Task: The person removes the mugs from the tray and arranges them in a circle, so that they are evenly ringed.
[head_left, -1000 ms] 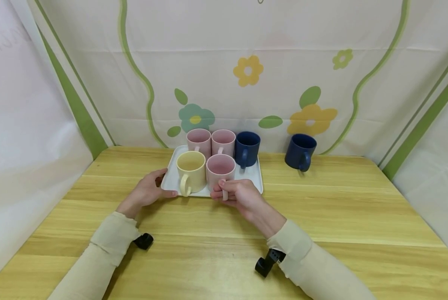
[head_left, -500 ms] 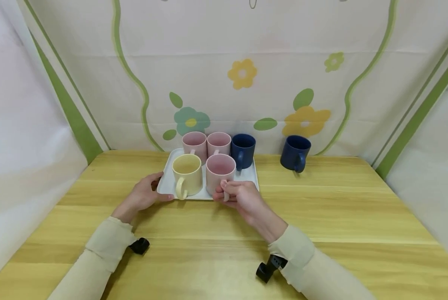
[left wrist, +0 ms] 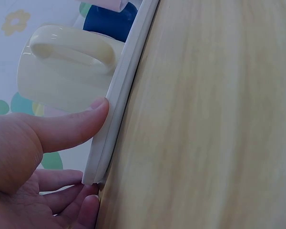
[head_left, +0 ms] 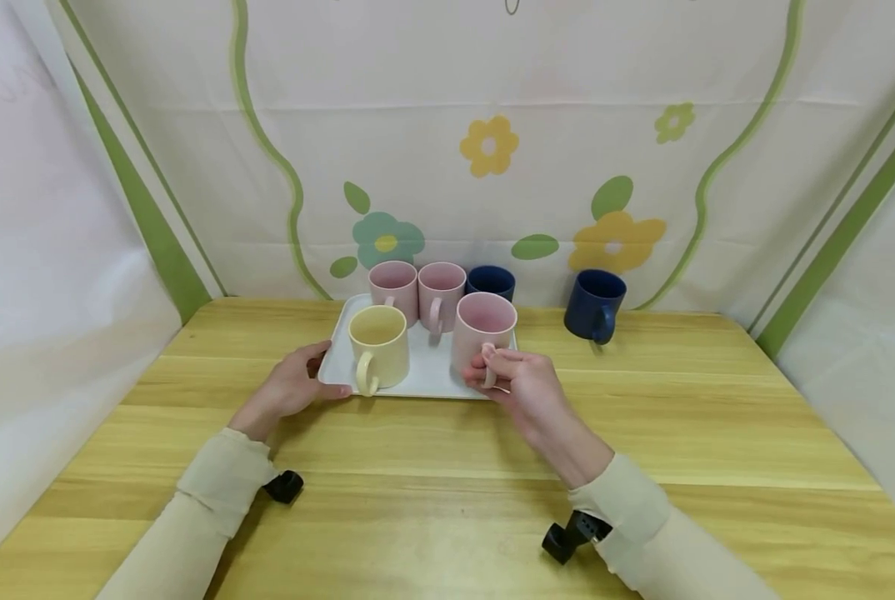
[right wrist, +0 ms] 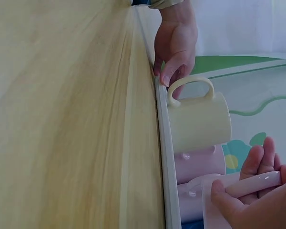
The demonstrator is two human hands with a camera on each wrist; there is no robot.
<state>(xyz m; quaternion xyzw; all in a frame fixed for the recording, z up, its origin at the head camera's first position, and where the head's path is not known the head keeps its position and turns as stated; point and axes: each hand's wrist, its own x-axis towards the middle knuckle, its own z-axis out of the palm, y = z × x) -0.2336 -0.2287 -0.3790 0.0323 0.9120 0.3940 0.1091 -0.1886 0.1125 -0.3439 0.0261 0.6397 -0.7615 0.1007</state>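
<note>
My right hand (head_left: 526,387) pinches the handle of a pink mug (head_left: 470,337), held upright above the right front part of a white tray (head_left: 428,371). In the right wrist view a gap shows between this mug's base and the tray's edge. At the tray's front left corner, my left hand (head_left: 290,385) grips the rim, thumb (left wrist: 78,129) along the front edge and fingers round the side. Beside it stands a pale yellow mug (head_left: 389,358), handle forward. Behind are two pink mugs, the left (head_left: 402,304) and the right (head_left: 451,300), and a dark blue mug (head_left: 492,279), partly hidden.
Another dark blue mug (head_left: 590,308) stands on the wooden table (head_left: 417,500), right of the tray and near the back edge. A pale curtain (head_left: 417,150) printed with flowers hangs behind the table.
My right hand has lifted the pink mug and carried it rightward, so it now overlaps the rear blue mug in the head view. The left hand keeps its grip on the tray.
</note>
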